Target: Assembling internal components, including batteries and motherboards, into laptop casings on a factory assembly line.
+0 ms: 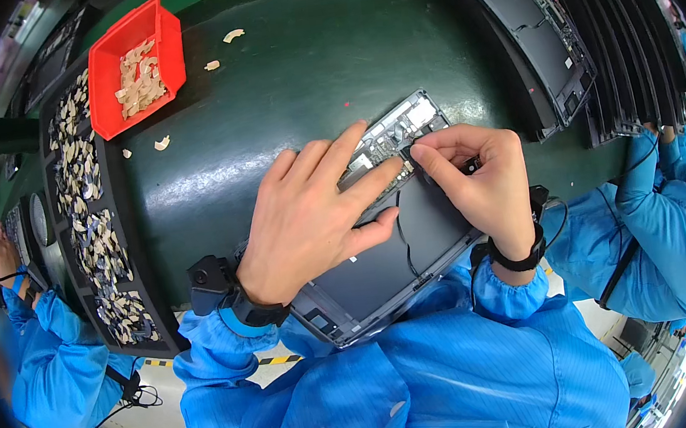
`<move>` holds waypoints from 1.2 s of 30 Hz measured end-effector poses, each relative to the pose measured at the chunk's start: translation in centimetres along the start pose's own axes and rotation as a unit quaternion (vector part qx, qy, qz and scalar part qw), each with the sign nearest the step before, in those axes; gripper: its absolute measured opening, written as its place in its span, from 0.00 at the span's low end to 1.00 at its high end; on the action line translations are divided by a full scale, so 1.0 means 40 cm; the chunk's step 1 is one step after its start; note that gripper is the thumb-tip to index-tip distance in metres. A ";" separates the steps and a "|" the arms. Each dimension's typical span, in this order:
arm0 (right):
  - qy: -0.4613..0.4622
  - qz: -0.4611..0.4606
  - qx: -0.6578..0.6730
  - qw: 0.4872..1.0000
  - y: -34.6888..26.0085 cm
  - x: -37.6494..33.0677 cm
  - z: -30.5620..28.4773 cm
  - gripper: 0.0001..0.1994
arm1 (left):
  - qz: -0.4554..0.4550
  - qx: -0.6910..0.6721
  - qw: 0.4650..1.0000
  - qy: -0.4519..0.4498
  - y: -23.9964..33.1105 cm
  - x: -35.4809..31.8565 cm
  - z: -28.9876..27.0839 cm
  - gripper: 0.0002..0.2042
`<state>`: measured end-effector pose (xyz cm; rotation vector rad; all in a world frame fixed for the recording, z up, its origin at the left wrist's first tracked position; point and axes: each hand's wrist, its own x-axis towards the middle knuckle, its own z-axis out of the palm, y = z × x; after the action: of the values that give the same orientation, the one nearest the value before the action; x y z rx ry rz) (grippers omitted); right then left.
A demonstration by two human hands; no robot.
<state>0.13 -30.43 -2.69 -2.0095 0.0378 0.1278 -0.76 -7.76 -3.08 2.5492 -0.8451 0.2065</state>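
Observation:
An opened laptop base (pixel 375 282) lies tilted at the near edge of the green table, its circuit board (pixel 392 138) along the far side. My left hand (pixel 301 210) rests over its left part with fingers spread, two fingertips touching the board. At the board's right part, my right hand (pixel 486 182) has thumb and index finger pinched together. What they pinch, if anything, is hidden; a small dark thing shows beside the curled fingers. A thin black cable (pixel 406 245) runs down across the dark panel. Both wrists wear black straps.
A red bin (pixel 96 94) of cream-coloured pieces stands at far left, with a few loose pieces (pixel 162 144) nearby. Left of me is a black compartment tray (pixel 139 227) filled with small parts. Laptop bases (pixel 528 27) are stacked at right, beside an upright row. Co-workers sit on both sides.

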 end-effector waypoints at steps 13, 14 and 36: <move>-0.006 -0.012 -0.003 1.000 0.003 -0.001 -0.002 0.07 | 0.002 -0.004 1.000 0.006 0.000 0.002 0.001 0.22; -0.008 -0.011 -0.006 1.000 0.002 -0.001 -0.001 0.07 | 0.002 -0.004 1.000 0.007 0.000 0.002 0.001 0.22; -0.022 -0.022 -0.016 0.999 0.003 0.002 0.004 0.06 | 0.011 0.002 1.000 0.021 0.000 -0.003 0.009 0.22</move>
<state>0.18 -30.32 -2.88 -2.0384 -0.0366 0.1448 -0.85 -7.85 -3.43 2.5315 -0.8568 0.2684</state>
